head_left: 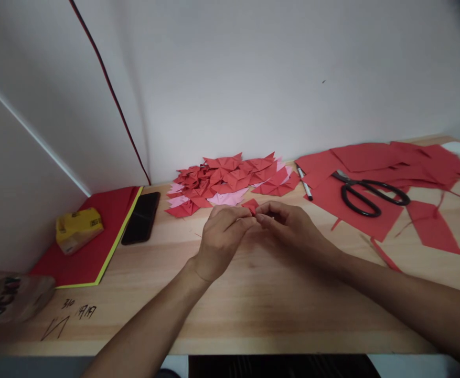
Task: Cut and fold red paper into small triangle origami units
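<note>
A small folded piece of red paper point(250, 206) is held just above the wooden table, between both hands. My left hand point(222, 233) pinches it from the left with thumb and forefinger. From the right, my right hand point(287, 223) grips its edge between thumb and fingertips. Part of the paper is hidden behind the fingers. Right behind the hands lies a pile of folded red paper shapes point(230, 176) with pointed ends, and some pink folded pieces point(228, 197) are mixed in.
Scissors with black handles point(365, 197) lie on red paper sheets point(379, 163) at the right, beside a marker point(304, 184). To the left are a phone point(141, 218), a red pad with a yellow edge point(114, 252), a yellow-wrapped block point(79, 228) and a clear bottle point(21, 299). A wall stands behind.
</note>
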### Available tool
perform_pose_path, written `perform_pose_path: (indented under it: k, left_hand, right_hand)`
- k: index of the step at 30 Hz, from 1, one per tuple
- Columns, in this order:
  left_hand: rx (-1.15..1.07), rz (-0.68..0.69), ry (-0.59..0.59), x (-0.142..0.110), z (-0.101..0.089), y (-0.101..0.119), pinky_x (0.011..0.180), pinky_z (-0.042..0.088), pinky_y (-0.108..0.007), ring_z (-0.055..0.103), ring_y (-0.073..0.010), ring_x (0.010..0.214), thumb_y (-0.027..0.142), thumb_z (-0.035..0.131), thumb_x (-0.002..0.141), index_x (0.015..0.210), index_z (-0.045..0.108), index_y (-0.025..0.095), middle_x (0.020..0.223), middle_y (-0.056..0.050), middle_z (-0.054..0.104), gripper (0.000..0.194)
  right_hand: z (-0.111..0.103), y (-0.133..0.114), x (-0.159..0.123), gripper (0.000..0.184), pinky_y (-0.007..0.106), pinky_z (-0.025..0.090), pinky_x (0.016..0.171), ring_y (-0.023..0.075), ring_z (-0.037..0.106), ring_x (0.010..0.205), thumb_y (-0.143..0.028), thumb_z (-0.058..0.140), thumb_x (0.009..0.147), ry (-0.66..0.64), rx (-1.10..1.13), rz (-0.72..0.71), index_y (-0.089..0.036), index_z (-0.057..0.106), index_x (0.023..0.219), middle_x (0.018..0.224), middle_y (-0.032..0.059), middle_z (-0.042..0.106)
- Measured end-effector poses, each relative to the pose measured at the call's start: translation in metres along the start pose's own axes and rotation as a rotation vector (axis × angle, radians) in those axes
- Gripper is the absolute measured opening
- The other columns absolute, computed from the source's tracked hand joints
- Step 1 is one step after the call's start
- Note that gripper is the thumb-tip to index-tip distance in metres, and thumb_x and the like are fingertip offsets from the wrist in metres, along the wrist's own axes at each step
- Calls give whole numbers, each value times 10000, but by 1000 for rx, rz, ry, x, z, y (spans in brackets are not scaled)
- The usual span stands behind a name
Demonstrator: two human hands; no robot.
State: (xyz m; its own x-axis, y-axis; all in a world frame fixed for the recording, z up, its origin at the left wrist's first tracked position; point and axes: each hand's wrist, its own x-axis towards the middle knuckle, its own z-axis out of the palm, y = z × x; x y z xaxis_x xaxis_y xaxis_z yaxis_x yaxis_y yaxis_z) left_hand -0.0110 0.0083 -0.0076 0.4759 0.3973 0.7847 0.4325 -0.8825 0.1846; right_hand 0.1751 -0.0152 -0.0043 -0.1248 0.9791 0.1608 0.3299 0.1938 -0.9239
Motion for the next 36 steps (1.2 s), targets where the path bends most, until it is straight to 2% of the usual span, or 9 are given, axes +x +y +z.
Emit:
perform_pose_path:
  k: [5,9,13,22,28,36]
  left_hand:
    - [-43,-50,9,3,1,1,785,527,-284,651,-137,872,160,600,893,951,653,227,934,-16,692,102]
    - [-63,-93,29,3,2,3,815,535,-261,642,-129,906,178,610,891,961,656,202,963,-40,668,88]
    - [-46,-148,58,4,3,2,747,522,-235,615,-113,830,171,658,855,919,665,186,920,-40,617,66]
    - [-224,-333,-20,1,9,-7,826,514,-313,632,-161,922,224,643,866,933,690,213,967,-49,678,83]
    - [-373,-456,-20,5,11,-5,758,518,-284,654,-139,789,236,680,835,854,694,205,844,-16,716,39]
    - [-381,-576,28,5,12,1,662,477,-245,604,-117,689,174,675,814,749,677,180,746,3,684,65]
  right_hand:
    - [1,-2,0,231,259,392,600,141,509,678,-353,524,911,45,-52,-28,-190,599,765,725,1,579]
    - [2,-1,0,232,262,397,599,141,514,673,-369,524,913,63,-38,-28,-188,611,796,733,7,595]
    - [1,0,0,222,263,387,591,137,498,660,-363,530,908,78,-60,-30,-186,607,798,723,2,580]
    - [-1,2,2,207,277,420,641,161,556,737,-357,519,912,53,-31,-11,-185,619,855,807,24,634]
    - [0,3,2,193,282,414,657,167,558,762,-328,512,905,22,-46,-13,-183,604,815,830,32,643]
    - [1,-4,0,186,269,379,622,148,496,690,-300,499,889,25,-14,27,-188,581,765,721,1,560]
